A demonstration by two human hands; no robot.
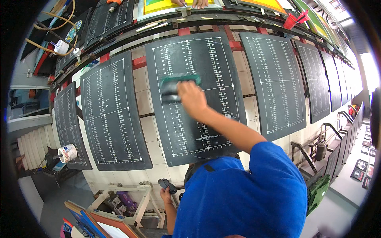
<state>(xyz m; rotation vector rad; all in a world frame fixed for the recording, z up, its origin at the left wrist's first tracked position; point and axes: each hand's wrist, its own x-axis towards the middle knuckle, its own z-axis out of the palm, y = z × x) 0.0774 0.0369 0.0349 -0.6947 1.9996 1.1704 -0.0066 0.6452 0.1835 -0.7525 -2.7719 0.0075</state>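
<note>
My right hand is closed on a dark scrub brush with a green edge, smeared by motion. It lies against the upper left part of the black board in front of me, which has white ruler marks and corner dots. Whitish smudges show on the board's near part. Low and to the left, beside my body and away from the board, my left hand grips a crumpled dark grey cloth.
Similar black boards stand left and right. A paint-stained white tub is at far left. Beyond the rail, another person's hands work over a yellow-green screen frame. A red container sits at far right. A wooden rack stands near my left.
</note>
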